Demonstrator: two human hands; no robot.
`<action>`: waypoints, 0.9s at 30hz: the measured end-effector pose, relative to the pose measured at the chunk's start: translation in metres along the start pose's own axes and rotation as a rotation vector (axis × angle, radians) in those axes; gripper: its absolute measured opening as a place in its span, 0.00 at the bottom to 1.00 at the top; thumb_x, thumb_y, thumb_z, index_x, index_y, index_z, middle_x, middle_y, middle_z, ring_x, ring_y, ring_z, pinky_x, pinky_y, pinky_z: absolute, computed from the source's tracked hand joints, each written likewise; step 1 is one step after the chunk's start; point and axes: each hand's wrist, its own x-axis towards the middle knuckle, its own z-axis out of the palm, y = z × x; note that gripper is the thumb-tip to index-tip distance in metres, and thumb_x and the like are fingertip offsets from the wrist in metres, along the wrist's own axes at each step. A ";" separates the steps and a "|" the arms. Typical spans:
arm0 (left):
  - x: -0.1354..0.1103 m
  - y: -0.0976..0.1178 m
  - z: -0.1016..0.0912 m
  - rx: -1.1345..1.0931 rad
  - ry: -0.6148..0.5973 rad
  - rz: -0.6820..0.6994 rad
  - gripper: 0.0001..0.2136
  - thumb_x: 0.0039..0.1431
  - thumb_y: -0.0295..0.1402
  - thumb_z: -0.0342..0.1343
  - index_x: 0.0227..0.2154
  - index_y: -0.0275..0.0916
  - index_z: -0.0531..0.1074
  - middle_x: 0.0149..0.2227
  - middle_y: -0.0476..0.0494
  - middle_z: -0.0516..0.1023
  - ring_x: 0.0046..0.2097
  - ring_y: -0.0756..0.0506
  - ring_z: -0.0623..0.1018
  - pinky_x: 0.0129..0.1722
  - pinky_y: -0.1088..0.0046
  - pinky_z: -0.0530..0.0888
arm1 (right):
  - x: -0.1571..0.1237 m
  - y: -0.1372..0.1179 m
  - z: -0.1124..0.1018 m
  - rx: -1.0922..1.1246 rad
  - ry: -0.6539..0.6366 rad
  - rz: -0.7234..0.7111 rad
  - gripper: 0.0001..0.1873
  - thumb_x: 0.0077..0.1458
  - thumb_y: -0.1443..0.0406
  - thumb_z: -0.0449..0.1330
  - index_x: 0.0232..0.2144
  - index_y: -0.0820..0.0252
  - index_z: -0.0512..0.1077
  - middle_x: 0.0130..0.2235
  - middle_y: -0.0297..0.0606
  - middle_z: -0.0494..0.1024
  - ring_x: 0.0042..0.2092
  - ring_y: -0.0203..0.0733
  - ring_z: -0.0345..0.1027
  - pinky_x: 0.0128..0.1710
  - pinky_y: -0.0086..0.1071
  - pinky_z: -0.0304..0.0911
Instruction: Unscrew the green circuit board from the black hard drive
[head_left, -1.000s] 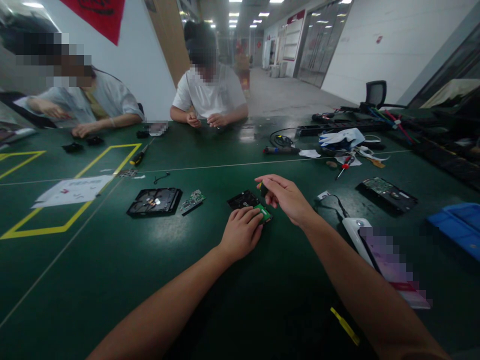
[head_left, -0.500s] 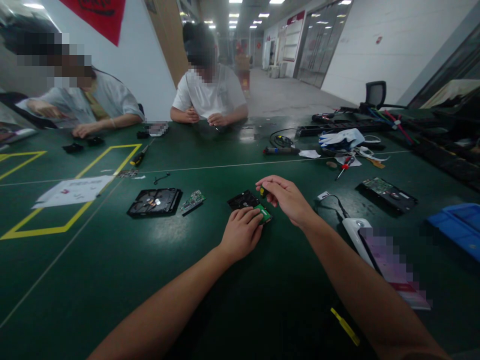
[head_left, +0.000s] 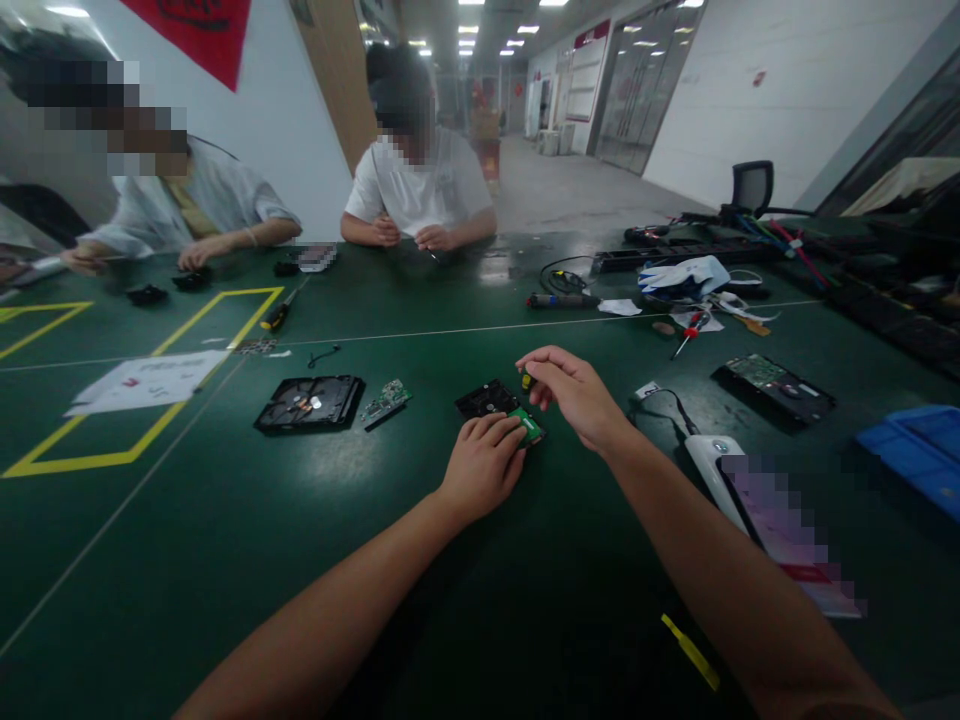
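A small black hard drive (head_left: 486, 399) with a green circuit board (head_left: 532, 428) at its near right end lies on the table before me. My left hand (head_left: 484, 462) grips that end, its fingers bent over the green board and partly hiding it. Above the drive's right side, my right hand (head_left: 571, 396) is closed around a small screwdriver (head_left: 527, 382). Only a bit of its yellow and black handle shows between the fingers; its tip cannot be made out.
Left of the drive are a loose circuit board (head_left: 387, 404) and a larger hard drive (head_left: 309, 404). Another hard drive (head_left: 774, 388), a white device (head_left: 712, 450) and a blue bin (head_left: 911, 450) stand right. Two people sit across the green table (head_left: 420, 335).
My right hand has shifted very slightly, with the screwdriver still in it. My left hand stays on the drive. At far left, a co-worker's hands have moved on the table.
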 end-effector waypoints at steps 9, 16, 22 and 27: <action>0.000 0.000 0.000 -0.007 0.004 0.006 0.17 0.71 0.36 0.52 0.59 0.44 0.73 0.61 0.42 0.77 0.63 0.36 0.71 0.62 0.48 0.68 | -0.005 -0.003 0.003 -0.047 -0.049 0.007 0.14 0.60 0.53 0.65 0.42 0.56 0.75 0.33 0.33 0.75 0.29 0.35 0.66 0.28 0.32 0.61; 0.001 0.000 -0.001 -0.018 0.006 0.008 0.17 0.70 0.36 0.53 0.59 0.46 0.73 0.60 0.41 0.77 0.63 0.36 0.72 0.61 0.48 0.69 | -0.004 0.000 0.004 0.009 -0.031 0.004 0.15 0.59 0.54 0.66 0.41 0.55 0.70 0.39 0.35 0.76 0.30 0.36 0.72 0.27 0.33 0.65; -0.001 -0.001 0.002 -0.002 0.002 0.002 0.17 0.70 0.37 0.52 0.59 0.45 0.73 0.61 0.42 0.77 0.63 0.36 0.71 0.62 0.48 0.68 | -0.001 -0.002 -0.001 0.003 -0.021 0.003 0.10 0.63 0.59 0.59 0.42 0.55 0.78 0.37 0.36 0.78 0.31 0.37 0.68 0.29 0.33 0.60; -0.001 -0.001 0.001 -0.008 0.009 0.004 0.17 0.70 0.36 0.53 0.59 0.46 0.73 0.59 0.41 0.77 0.63 0.36 0.72 0.61 0.48 0.69 | 0.000 -0.003 -0.001 -0.027 -0.009 -0.001 0.13 0.63 0.59 0.57 0.42 0.53 0.80 0.41 0.39 0.80 0.30 0.36 0.64 0.26 0.33 0.55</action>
